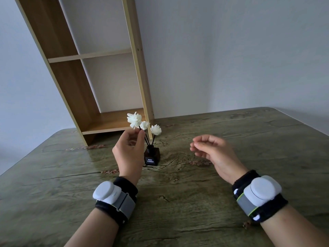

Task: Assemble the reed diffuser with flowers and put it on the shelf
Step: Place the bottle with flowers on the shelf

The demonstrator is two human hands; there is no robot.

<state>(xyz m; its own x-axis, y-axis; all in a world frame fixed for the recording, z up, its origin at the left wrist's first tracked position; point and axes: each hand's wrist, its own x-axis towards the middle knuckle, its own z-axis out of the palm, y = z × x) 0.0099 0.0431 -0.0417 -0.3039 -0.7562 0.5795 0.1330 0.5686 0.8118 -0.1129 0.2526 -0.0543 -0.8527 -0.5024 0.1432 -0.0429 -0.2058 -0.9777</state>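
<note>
A small dark diffuser bottle with a "REED FLOWER" label stands on the table in front of the shelf. Three black reeds topped with white flowers rise from its neck. My left hand is just left of the bottle and pinches the stem of the leftmost, largest flower between thumb and fingertips. My right hand hovers to the right of the bottle, fingers loosely curled, holding nothing. The wooden shelf unit stands behind the bottle at the table's back left, with its compartments bare.
The green-brown wood-grain table stretches wide around the bottle. A grey wall rises behind the table. Both wrists carry black bands with white sensor pods.
</note>
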